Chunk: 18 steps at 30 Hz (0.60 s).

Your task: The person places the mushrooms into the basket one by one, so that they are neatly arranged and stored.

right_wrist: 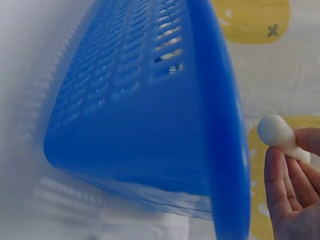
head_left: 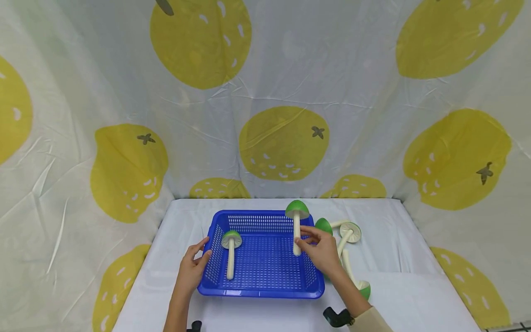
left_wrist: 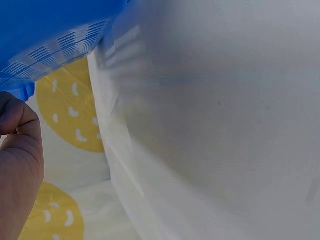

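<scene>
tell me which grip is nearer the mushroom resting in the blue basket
Left. The left grip is at the left rim of the blue basket, close to the resting mushroom; the right grip is farther off, at the basket's right side, holding a second mushroom.

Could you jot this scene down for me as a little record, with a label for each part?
Container: blue basket with slotted sides
In basket: one green-capped mushroom, left side, cap toward the far end
Left hand: touches the basket's left rim
Right hand: pinches the pale stem of another mushroom, cap up, at the basket's right side
Outside basket: at least three loose mushrooms, to the right
Surface: white covering
Backdrop: pale cloth printed with yellow fruit
</scene>
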### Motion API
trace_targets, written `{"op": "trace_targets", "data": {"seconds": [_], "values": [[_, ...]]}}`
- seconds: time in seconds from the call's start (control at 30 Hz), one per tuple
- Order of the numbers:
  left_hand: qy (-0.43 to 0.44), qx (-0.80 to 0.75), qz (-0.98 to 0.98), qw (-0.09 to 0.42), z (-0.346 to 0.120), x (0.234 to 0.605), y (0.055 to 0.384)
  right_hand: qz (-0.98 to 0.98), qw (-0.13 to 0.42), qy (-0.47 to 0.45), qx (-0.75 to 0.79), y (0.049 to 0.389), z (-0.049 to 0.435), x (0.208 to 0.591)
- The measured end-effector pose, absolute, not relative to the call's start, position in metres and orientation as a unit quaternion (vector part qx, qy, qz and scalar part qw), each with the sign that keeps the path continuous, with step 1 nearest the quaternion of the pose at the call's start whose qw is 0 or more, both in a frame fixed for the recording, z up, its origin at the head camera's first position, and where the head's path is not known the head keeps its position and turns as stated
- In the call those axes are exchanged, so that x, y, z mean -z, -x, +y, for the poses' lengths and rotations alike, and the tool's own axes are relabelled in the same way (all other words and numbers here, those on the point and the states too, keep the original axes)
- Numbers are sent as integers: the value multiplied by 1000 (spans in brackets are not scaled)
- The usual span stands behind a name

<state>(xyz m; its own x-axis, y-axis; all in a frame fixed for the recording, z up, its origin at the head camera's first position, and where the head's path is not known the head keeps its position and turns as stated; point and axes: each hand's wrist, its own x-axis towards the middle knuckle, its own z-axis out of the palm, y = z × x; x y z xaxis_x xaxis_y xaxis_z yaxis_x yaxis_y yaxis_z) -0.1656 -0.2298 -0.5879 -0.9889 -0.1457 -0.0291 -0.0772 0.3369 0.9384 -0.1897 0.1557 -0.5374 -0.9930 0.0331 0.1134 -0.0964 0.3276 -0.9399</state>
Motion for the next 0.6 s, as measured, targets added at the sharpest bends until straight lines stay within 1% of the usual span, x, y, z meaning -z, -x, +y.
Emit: {"op": "trace_targets", "data": {"seconds": [0.6], "values": [[-70, 574, -815, 32, -230, 590, 167, -800, 13, -36, -599, 186, 125, 539]]}}
